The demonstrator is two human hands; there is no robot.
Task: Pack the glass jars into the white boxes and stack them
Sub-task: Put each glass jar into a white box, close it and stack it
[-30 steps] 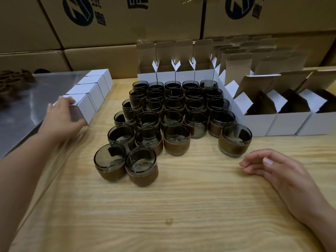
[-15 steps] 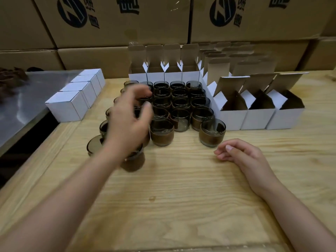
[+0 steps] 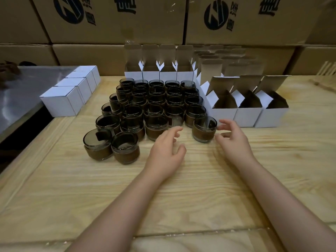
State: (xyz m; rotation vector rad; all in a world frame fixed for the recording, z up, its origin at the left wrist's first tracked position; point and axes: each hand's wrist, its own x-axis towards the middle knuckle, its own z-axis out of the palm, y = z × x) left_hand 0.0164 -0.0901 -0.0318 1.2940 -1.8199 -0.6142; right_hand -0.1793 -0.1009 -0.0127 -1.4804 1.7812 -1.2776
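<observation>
Stock on the wooden surface (image 3: 181, 197): a dense block of dark glass jars (image 3: 156, 102), rims up, each with a brown band round its lower half, packed side against side. One lone jar (image 3: 204, 129) stands apart at the front right corner of the block, just before the nearest open white box (image 3: 224, 113). Three such boxes stand in a row at right with flaps raised; a further row of open boxes (image 3: 160, 70) lines the back. Four closed white boxes (image 3: 61, 101) sit in a line at left, along the edge of a grey metal sheet (image 3: 21, 91). Brown shipping cartons (image 3: 112, 20) wall the rear. Left hand (image 3: 166, 153): fingers loosely spread, holding nothing, just left of the lone jar. Right hand (image 3: 231, 138): fingers curled wide, empty, thumb close beside the jar's right side; contact cannot be told. Judged step: closing on the lone jar for boxing. Risks: smooth glass may slip from a shallow grasp; a left hand reaching carelessly could knock the front jars and set neighbours clinking or toppling; the light open box may skid or its flaps fold in if the jar enters off-centre.
</observation>
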